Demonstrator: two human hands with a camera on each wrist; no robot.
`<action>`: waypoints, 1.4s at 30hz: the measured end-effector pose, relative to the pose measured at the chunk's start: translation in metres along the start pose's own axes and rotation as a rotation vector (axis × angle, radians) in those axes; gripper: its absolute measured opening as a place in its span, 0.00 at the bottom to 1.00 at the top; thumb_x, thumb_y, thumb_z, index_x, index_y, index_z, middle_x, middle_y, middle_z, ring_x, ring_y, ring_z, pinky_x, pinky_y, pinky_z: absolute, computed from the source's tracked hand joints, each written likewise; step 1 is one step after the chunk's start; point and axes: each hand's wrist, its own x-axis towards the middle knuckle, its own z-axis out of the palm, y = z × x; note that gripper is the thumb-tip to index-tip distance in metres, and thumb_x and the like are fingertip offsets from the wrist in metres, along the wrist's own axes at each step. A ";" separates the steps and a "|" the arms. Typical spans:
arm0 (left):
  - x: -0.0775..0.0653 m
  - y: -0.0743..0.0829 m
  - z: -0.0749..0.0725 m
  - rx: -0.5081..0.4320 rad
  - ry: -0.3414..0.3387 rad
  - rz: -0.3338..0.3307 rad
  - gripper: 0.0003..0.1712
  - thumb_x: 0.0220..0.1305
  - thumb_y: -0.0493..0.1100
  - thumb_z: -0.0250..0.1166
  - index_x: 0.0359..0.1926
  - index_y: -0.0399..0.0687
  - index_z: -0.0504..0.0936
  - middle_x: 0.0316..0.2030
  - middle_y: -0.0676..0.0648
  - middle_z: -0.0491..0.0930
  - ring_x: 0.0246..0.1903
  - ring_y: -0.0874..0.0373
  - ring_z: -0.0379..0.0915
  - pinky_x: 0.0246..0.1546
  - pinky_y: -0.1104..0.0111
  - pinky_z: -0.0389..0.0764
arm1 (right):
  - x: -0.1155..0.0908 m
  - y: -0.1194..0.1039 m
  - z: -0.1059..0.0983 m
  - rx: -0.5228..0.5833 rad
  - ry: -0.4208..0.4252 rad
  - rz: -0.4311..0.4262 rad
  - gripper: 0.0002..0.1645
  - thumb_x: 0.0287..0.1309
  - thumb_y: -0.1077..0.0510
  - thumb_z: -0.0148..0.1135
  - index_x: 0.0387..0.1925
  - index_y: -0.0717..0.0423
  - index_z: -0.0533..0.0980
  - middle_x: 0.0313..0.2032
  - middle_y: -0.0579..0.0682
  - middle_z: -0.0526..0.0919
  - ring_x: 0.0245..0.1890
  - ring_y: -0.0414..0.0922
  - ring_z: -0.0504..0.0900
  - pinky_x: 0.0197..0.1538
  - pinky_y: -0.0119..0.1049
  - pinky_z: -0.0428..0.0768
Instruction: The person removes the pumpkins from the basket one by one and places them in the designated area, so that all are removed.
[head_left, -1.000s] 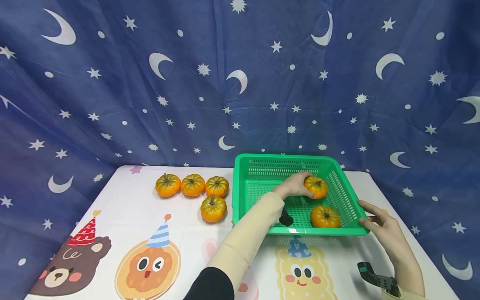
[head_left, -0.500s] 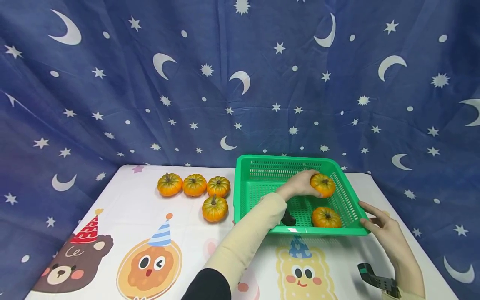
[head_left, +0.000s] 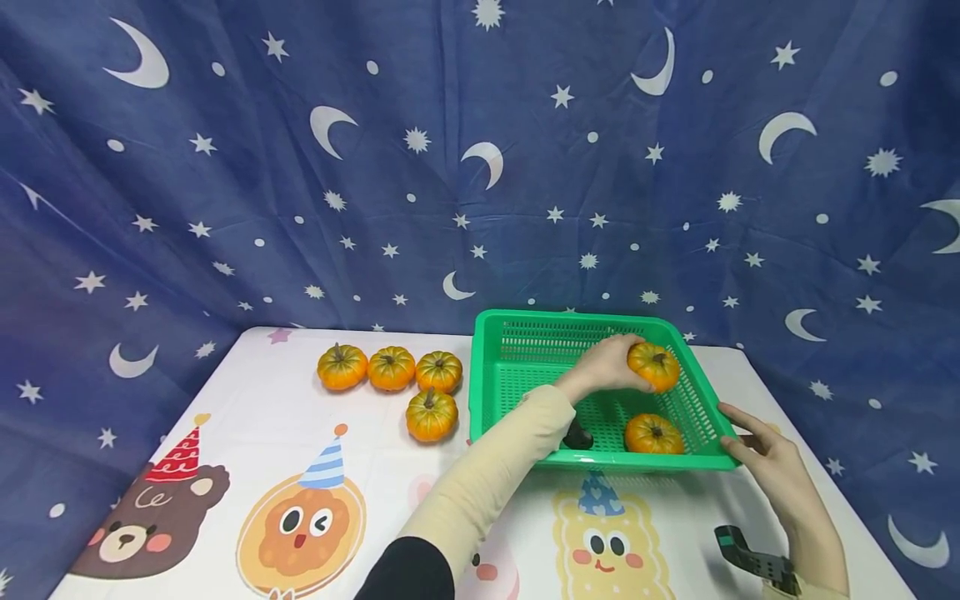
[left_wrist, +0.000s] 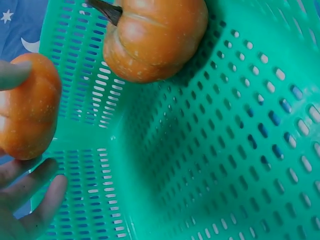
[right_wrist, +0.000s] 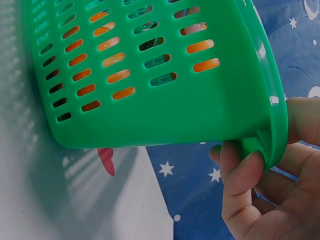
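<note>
My left hand (head_left: 611, 365) holds a small orange pumpkin (head_left: 653, 367) over the right part of a green plastic basket (head_left: 570, 460). In the left wrist view, the thumb and fingers lie around this pumpkin (left_wrist: 35, 107), which is apart from the basket floor. A second pumpkin (head_left: 654, 434) sits inside, at the front right corner. At the basket's right front corner, my right hand (head_left: 772, 458) grips the rim; the right wrist view shows the thumb and fingers around the rim's edge (right_wrist: 272, 115). Orange shows through the basket's slots.
Several pumpkins stand on the white table left of the basket: three in a row (head_left: 391, 368) and one (head_left: 432, 415) in front. The tablecloth (head_left: 405, 517) bears cartoon prints. A blue curtain (head_left: 420, 167) with moons and stars hangs behind.
My left hand has moved the pumpkin to the right and slightly up, toward the basket's right wall. The right hand stays on the rim. The head view has shifted slightly.
</note>
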 end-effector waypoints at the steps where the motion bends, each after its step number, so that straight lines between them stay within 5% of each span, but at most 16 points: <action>1: 0.000 0.000 -0.001 0.002 0.005 -0.003 0.44 0.48 0.58 0.74 0.66 0.57 0.68 0.54 0.56 0.77 0.45 0.64 0.74 0.39 0.74 0.75 | 0.000 0.000 0.000 -0.001 0.002 -0.003 0.33 0.68 0.53 0.52 0.70 0.62 0.60 0.59 0.61 0.60 0.35 0.23 0.72 0.35 0.21 0.72; 24: -0.018 0.023 -0.038 0.043 0.078 -0.024 0.45 0.47 0.61 0.74 0.66 0.61 0.67 0.55 0.57 0.75 0.49 0.62 0.74 0.44 0.68 0.77 | -0.001 0.000 0.000 -0.016 -0.002 -0.005 0.33 0.68 0.53 0.51 0.70 0.62 0.60 0.59 0.63 0.61 0.34 0.23 0.72 0.35 0.21 0.71; 42: -0.064 0.040 -0.063 0.125 0.108 0.048 0.45 0.47 0.61 0.73 0.67 0.62 0.66 0.52 0.56 0.75 0.40 0.65 0.74 0.33 0.74 0.74 | 0.000 0.001 -0.001 -0.025 -0.009 0.001 0.33 0.68 0.52 0.52 0.70 0.62 0.60 0.56 0.61 0.62 0.34 0.22 0.71 0.35 0.20 0.70</action>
